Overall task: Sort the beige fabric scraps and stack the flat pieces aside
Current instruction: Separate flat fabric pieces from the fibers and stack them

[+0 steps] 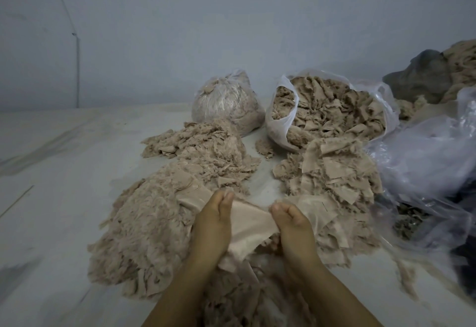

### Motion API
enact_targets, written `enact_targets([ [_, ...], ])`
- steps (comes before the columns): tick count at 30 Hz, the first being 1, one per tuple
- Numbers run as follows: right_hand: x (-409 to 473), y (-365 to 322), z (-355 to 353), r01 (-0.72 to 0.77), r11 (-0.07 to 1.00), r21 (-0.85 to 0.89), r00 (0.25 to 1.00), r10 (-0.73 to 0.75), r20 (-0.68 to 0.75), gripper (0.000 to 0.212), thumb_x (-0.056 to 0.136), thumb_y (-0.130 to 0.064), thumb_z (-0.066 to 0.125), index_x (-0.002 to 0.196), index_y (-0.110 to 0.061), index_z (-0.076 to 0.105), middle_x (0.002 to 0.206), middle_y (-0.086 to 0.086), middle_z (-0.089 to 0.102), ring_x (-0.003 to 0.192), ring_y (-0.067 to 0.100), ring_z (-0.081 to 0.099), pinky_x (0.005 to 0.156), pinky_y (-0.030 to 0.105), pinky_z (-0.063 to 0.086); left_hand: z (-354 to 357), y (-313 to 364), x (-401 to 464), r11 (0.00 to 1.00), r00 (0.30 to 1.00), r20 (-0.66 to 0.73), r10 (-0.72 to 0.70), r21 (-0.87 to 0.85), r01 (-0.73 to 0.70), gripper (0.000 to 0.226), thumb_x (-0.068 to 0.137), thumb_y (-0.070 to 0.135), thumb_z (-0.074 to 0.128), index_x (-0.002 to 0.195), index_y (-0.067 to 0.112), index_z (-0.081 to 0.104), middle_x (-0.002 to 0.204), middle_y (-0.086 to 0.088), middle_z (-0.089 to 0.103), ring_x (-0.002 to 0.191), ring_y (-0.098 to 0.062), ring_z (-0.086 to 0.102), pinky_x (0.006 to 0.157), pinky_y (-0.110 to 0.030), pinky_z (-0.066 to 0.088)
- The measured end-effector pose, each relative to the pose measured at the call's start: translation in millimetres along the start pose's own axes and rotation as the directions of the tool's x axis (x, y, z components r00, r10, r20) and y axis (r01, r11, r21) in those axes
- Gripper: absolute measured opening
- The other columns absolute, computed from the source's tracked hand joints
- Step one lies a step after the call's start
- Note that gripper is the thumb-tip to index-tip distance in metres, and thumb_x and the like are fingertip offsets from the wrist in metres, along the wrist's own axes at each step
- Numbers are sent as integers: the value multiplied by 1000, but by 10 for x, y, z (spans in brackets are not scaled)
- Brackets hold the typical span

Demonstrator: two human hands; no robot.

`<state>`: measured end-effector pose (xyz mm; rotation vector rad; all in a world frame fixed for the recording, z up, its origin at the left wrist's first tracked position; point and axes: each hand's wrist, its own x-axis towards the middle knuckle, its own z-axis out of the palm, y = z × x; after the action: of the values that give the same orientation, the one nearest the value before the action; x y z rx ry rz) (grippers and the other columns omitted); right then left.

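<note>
2 bare forearms, no sleeves in view, left hand [215, 220], right hand [289, 220], short fingernails

No legible text, labels or numbers anywhere in view.

From my remote feed: a bare grey-blue wall [231, 17] at twelve o'clock meets a pale floor [51, 172] in dim light.

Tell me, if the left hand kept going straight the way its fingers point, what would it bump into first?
Probably the big fluffy scrap pile just beyond it. The left hand points up and away, pinching the beige fabric piece together with the right hand. Depth is hard to judge, so it might pass just over the pile.
</note>
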<state>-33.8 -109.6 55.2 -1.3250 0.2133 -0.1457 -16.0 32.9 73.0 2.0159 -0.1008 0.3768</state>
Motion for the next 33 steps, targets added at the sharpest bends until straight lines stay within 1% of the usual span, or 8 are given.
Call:
enact_targets([
  [5, 38, 10, -66, 49, 995, -90, 998, -52, -29, 36, 99, -35, 47, 73, -19, 66, 48, -5, 51, 47, 13, 46, 47, 27, 38, 3, 30, -21, 999, 996, 72, 49, -8, -48, 34, 99, 36, 41, 66, 25, 41, 54, 14, 40, 51, -3, 36, 52, -22, 33],
  [7, 26, -30, -69, 7, 990, -144, 998, 2, 60, 54, 97, -53, 37, 64, -25, 69, 54, -3, 62, 58, 18, 60, 60, 35, 49, 5, 104, -29, 994, 992, 121, 46, -102, -33, 33, 99, 30, 44, 68, 19, 45, 56, 15, 41, 55, -3, 38, 53, -17, 34],
  [10, -19, -96, -26, 5, 988, -156, 956, 42, 291, 61, 85, -73, 39, 85, -22, 72, 81, 4, 73, 79, 20, 70, 76, 35, 56, 8, 209, -44, 979, 962, 271, 33, -203, 23, 26, 99, 25, 45, 79, 13, 57, 72, 8, 57, 70, -7, 53, 68, -23, 45],
  [14, -52, -130, 7, 77, 993, -86, 956, -49, 289, 36, 77, -49, 64, 76, -14, 62, 49, -4, 50, 42, 8, 43, 42, 19, 36, -11, 274, -47, 961, 946, 324, 20, -268, 71, 28, 97, 26, 46, 90, 4, 62, 80, -7, 62, 77, -13, 56, 72, -24, 46],
  [19, -15, -142, -68, 108, 991, -81, 981, -93, 169, 34, 96, -25, 55, 67, -8, 50, 60, -1, 42, 59, 14, 37, 58, 30, 34, -172, 205, -28, 918, 872, 475, -113, -285, 275, 50, 79, 47, 59, 91, -1, 61, 77, -10, 62, 67, -21, 57, 59, -26, 45],
  [24, -36, -166, -55, 76, 997, -24, 991, -73, 114, 31, 96, -27, 53, 76, -4, 58, 72, 12, 58, 70, 25, 53, 69, 42, 45, -240, 142, -55, 871, 843, 513, -162, -328, 367, 26, 71, 36, 71, 69, 11, 65, 71, -12, 58, 65, -23, 53, 57, -25, 43],
  [30, -64, -158, -50, 103, 994, -45, 991, -99, 91, 37, 95, -32, 54, 82, 2, 61, 67, 4, 59, 63, 18, 54, 58, 27, 45, -136, 109, -101, 787, 905, 375, -202, -488, 378, 19, 91, 22, 56, 82, 5, 59, 81, -13, 51, 77, -25, 46, 74, -37, 38],
  [33, -69, -166, -34, 91, 996, -3, 994, -90, 61, 30, 96, -30, 54, 81, -7, 66, 68, 3, 66, 61, 15, 62, 54, 25, 49, -83, 112, -116, 822, 927, 295, -233, -449, 350, 21, 94, 21, 53, 78, 10, 61, 74, -10, 55, 70, -21, 49, 64, -31, 40],
])
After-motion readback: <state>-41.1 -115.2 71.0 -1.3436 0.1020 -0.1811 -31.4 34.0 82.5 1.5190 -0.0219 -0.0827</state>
